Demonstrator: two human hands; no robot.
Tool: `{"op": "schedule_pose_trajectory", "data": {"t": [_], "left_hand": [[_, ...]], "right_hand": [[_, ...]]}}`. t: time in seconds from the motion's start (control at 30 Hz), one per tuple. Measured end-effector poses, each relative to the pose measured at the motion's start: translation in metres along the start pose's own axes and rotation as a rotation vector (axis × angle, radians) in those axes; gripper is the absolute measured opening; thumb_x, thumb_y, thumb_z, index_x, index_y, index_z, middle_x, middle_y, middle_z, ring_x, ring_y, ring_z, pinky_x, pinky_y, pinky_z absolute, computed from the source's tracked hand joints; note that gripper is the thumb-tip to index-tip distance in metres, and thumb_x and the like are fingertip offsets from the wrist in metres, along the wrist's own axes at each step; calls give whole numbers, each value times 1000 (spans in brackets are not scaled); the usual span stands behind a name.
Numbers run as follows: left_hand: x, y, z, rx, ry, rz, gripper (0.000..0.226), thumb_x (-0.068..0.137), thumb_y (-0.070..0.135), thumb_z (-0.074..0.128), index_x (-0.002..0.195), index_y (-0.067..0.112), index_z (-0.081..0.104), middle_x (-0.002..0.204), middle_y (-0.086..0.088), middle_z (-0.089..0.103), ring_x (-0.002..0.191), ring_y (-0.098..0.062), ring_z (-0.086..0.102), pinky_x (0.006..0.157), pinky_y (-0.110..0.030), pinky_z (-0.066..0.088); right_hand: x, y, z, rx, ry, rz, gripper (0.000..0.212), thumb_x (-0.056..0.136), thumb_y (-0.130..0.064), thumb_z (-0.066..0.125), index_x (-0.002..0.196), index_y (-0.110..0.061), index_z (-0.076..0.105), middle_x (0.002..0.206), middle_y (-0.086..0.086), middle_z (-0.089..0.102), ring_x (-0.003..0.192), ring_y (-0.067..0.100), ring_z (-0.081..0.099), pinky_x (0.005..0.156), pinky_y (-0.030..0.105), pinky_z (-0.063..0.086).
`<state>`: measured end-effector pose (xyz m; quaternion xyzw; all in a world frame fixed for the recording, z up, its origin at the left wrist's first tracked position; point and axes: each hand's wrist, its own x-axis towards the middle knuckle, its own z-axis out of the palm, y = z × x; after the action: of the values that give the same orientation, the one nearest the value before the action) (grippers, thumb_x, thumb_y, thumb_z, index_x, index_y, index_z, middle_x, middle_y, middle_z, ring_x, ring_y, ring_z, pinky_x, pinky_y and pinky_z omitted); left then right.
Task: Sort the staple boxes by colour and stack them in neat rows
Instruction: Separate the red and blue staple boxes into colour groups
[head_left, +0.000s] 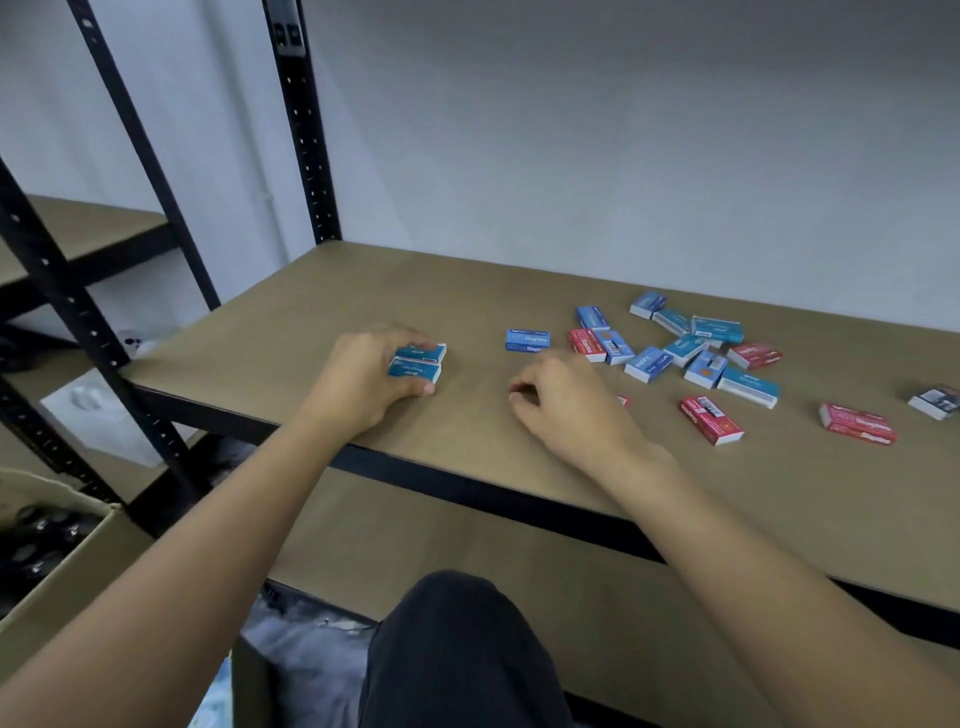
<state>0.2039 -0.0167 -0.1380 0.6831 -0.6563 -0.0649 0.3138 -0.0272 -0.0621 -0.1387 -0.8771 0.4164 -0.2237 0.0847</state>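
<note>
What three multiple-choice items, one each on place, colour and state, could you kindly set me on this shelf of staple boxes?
1. Where are the two small teal cardboard staple boxes at the left hand?
A. on the brown wooden shelf board
B. in a carton
C. atop red boxes
2. What colour is the rightmost small box?
A. yellow
B. dark grey
C. green
3. What is the left hand doing?
A. lying flat
B. hanging idle
C. gripping boxes
Key: 1 A, they sit on the board; 2 B, its faces look dark; 3 C, fingers and thumb curl round them.
</note>
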Motion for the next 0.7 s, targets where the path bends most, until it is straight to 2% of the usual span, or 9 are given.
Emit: {"op": "schedule_pose_trajectory", "data": {"t": [0.13,0.27,0.33,0.53,0.7], "left_hand": [[-2,-7,5,29,91,20,30,76,19,80,105,18,72,108,2,65,99,-12,58,78,-11,34],[0,-10,9,90,102,54,25,80,19,76,104,15,73,107,-1,66,95,-12,58,76,-11,32],[-1,-10,10,118,113,74,24,82,17,75,105,13,73,107,-3,66,96,-18,61,79,-17,36],[-4,-2,11,189,133,83,23,84,17,71,107,14,72,108,-2,65,95,-22,62,80,-27,46],[-4,32,21,115,161,177,19,82,18,73,101,17,72,100,3,66,87,-17,63,76,-34,53]], "right_hand": [[0,2,1,-9,0,-4,21,89,-15,53,88,-11,74,89,4,65,86,21,59,77,41,51],[0,3,1,-10,-6,-1,23,89,-14,51,88,-11,73,89,4,64,84,21,59,75,41,52],[0,3,2,-10,-10,-1,23,89,-14,50,86,-10,72,88,4,62,82,22,59,73,41,52],[-13,7,-7,2,4,-10,26,91,-23,47,85,-9,68,84,3,60,78,21,58,69,40,52],[-39,24,-32,27,99,-11,21,90,-26,51,86,-15,69,83,-2,60,79,16,57,70,40,51]]}}
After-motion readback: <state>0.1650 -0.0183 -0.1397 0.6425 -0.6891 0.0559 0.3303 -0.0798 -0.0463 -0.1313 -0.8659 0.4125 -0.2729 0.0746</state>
